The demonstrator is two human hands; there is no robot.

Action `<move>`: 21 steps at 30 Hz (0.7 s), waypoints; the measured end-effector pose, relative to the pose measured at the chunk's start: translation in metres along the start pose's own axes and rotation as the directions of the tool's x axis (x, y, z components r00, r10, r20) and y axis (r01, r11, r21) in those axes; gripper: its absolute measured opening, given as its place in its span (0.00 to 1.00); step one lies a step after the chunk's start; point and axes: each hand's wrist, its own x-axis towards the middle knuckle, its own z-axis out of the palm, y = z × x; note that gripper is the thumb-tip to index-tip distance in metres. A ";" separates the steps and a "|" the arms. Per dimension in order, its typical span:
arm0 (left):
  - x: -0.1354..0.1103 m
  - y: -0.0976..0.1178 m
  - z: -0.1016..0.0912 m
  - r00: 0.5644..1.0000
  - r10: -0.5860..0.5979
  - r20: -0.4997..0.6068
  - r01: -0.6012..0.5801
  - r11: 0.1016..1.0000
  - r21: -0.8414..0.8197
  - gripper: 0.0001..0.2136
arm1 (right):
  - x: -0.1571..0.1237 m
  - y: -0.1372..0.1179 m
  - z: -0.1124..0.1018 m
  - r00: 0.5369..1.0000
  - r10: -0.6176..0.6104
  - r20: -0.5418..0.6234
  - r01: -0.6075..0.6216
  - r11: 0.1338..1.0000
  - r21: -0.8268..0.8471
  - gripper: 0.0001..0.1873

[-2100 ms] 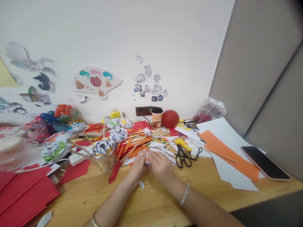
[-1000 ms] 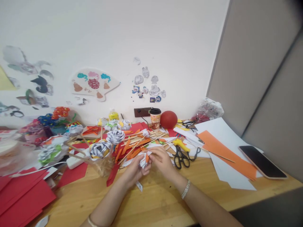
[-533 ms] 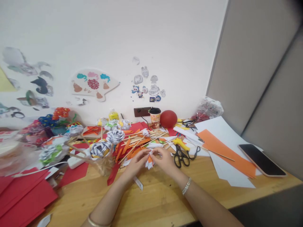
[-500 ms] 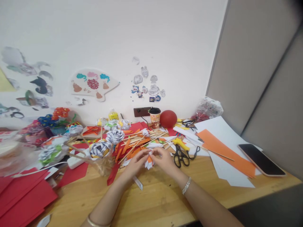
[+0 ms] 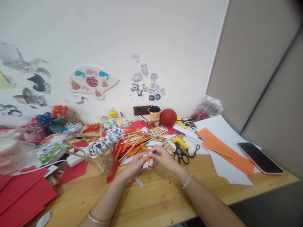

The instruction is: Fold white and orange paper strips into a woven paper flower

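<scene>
Both my hands meet over the wooden table (image 5: 156, 201), pinching a small folded white-and-orange paper piece (image 5: 148, 162). My left hand (image 5: 133, 165) cups it from the left with fingers closed on it. My right hand (image 5: 163, 158) grips its top right edge; a silver bracelet sits on that wrist. Just behind the hands lies a heap of wooden sticks and orange paper strips (image 5: 134, 142). A small white paper scrap (image 5: 139, 182) rests on the table below my left hand.
Black scissors (image 5: 181, 154) and a yellow tool (image 5: 181, 142) lie right of my hands. Paper roses on sticks (image 5: 100, 146) stand to the left, red sheets (image 5: 23, 195) at far left. White and orange sheets (image 5: 224, 148), a phone (image 5: 260, 162), a cup (image 5: 154, 116) and a red ball (image 5: 168, 117) lie farther off.
My hands keep turning and folding the paper piece in place; it has shifted slightly between the fingers. The view has tilted down a little.
</scene>
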 end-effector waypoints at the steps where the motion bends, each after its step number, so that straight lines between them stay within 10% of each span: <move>1: -0.001 0.001 0.001 1.000 0.000 0.010 0.000 1.000 0.013 0.12 | 0.000 0.001 0.000 1.000 0.007 -0.001 -0.007 1.000 0.014 0.07; 21: 0.000 0.007 -0.005 0.966 0.132 -0.222 -0.104 0.985 0.134 0.14 | 0.002 0.001 -0.003 0.999 0.033 -0.014 -0.032 0.997 0.074 0.06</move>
